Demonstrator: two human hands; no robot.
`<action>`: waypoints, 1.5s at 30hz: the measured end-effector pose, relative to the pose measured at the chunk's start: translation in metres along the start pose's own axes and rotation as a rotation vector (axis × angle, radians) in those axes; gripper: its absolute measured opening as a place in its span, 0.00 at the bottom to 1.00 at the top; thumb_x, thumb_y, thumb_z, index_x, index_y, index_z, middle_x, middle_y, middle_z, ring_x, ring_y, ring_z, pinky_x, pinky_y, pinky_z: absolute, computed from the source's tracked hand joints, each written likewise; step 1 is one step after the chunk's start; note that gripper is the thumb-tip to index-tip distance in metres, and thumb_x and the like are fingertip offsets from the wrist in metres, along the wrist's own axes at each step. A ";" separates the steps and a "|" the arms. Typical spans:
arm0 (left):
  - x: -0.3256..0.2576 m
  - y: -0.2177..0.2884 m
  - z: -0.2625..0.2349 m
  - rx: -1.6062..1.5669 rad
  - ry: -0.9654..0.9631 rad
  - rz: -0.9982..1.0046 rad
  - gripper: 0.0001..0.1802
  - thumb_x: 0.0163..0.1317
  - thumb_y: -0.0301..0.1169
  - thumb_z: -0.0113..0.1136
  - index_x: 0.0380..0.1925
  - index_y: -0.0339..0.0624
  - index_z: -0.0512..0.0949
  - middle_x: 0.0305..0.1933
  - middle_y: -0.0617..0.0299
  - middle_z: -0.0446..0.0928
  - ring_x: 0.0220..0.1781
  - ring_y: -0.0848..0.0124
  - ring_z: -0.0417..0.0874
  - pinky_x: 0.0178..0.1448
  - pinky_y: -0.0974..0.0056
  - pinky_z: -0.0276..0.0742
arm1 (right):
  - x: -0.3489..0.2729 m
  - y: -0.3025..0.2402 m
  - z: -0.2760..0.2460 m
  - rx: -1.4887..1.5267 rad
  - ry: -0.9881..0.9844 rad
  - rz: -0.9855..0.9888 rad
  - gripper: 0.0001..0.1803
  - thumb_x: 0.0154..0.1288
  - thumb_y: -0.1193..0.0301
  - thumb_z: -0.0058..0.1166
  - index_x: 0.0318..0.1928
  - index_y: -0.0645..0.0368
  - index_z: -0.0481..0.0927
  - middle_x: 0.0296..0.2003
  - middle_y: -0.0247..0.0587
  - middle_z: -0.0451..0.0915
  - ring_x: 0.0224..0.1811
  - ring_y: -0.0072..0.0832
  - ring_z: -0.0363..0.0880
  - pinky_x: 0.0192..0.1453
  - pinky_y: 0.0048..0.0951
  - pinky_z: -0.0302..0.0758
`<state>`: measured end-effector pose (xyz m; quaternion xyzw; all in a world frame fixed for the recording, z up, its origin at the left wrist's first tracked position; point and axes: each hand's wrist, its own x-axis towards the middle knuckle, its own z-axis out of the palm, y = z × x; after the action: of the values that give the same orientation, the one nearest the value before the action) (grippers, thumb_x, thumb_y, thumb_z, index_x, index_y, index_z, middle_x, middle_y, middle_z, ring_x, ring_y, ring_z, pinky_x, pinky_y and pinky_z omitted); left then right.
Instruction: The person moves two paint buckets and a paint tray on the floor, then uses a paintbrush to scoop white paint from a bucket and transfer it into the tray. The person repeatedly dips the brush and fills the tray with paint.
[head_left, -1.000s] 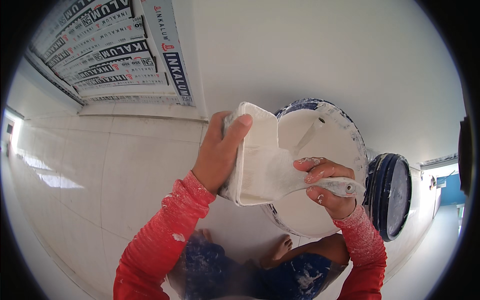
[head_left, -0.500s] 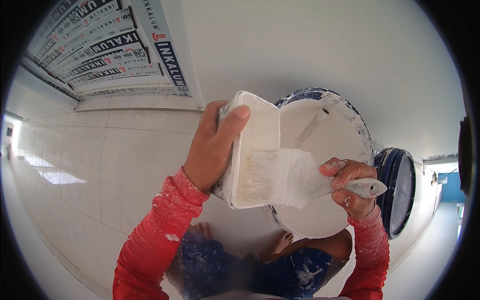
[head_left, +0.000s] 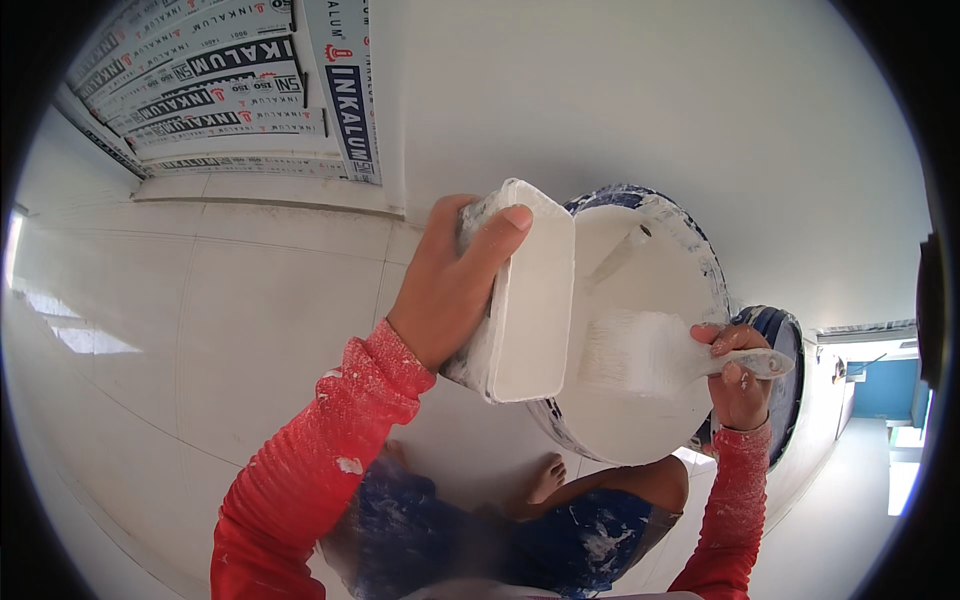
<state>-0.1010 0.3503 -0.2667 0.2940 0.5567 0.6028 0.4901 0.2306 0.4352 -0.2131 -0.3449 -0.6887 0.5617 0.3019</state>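
Note:
My left hand (head_left: pixel 450 285) grips a white rectangular tub (head_left: pixel 528 295), coated in white paint, by its left side. The tub hangs over the left rim of a large blue bucket (head_left: pixel 700 255) full of white paint. My right hand (head_left: pixel 737 375) holds the handle of a wide paintbrush (head_left: pixel 650 352). Its white, loaded bristles point left and sit just above the paint in the bucket, a little to the right of the tub. Both sleeves are red and flecked with paint.
The bucket's dark blue lid (head_left: pixel 785 375) lies behind my right hand. A white wall (head_left: pixel 640 100) rises ahead. Printed panels (head_left: pixel 230 90) lean against it at upper left. The floor is glossy white tile (head_left: pixel 220 320). My bare foot (head_left: pixel 545 480) and paint-spattered blue shorts (head_left: pixel 590 545) show below.
The brush has come out of the tub and moved right, over the bucket. My left hand has swung the tub upright and slightly left.

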 end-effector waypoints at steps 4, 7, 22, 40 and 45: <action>0.000 0.001 -0.002 -0.017 -0.026 0.001 0.43 0.63 0.61 0.61 0.56 0.27 0.68 0.44 0.51 0.77 0.47 0.67 0.80 0.54 0.64 0.77 | 0.033 0.009 0.006 -0.300 -0.253 0.162 0.12 0.60 0.73 0.67 0.44 0.58 0.82 0.48 0.41 0.84 0.56 0.32 0.81 0.63 0.33 0.74; 0.001 0.000 -0.002 -0.032 -0.015 0.014 0.43 0.62 0.61 0.62 0.56 0.27 0.69 0.44 0.51 0.77 0.47 0.67 0.80 0.53 0.64 0.78 | 0.065 0.032 0.023 -0.447 -0.563 0.216 0.14 0.57 0.80 0.64 0.45 0.58 0.83 0.49 0.36 0.82 0.55 0.29 0.79 0.61 0.31 0.75; -0.001 -0.002 -0.003 -0.060 -0.022 0.026 0.45 0.63 0.61 0.62 0.59 0.27 0.67 0.48 0.47 0.77 0.50 0.65 0.81 0.54 0.63 0.78 | 0.065 0.021 0.028 -0.569 -0.674 0.329 0.10 0.58 0.73 0.66 0.42 0.56 0.87 0.44 0.37 0.86 0.48 0.28 0.84 0.57 0.31 0.78; -0.001 -0.002 0.000 -0.007 0.021 -0.048 0.45 0.64 0.63 0.60 0.59 0.28 0.67 0.48 0.47 0.78 0.49 0.63 0.82 0.56 0.62 0.78 | 0.017 -0.044 0.007 0.002 0.344 -0.063 0.17 0.61 0.72 0.59 0.51 0.62 0.75 0.45 0.38 0.74 0.46 0.27 0.78 0.46 0.27 0.77; -0.002 -0.002 0.002 0.010 0.042 -0.050 0.47 0.64 0.63 0.60 0.61 0.27 0.66 0.50 0.45 0.78 0.50 0.61 0.82 0.56 0.61 0.78 | 0.025 -0.053 0.047 0.244 0.294 -0.050 0.17 0.65 0.73 0.58 0.53 0.63 0.74 0.48 0.41 0.75 0.52 0.29 0.79 0.55 0.32 0.79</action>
<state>-0.0978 0.3488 -0.2680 0.2697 0.5773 0.5936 0.4916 0.1709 0.4223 -0.1695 -0.3668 -0.5723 0.5770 0.4527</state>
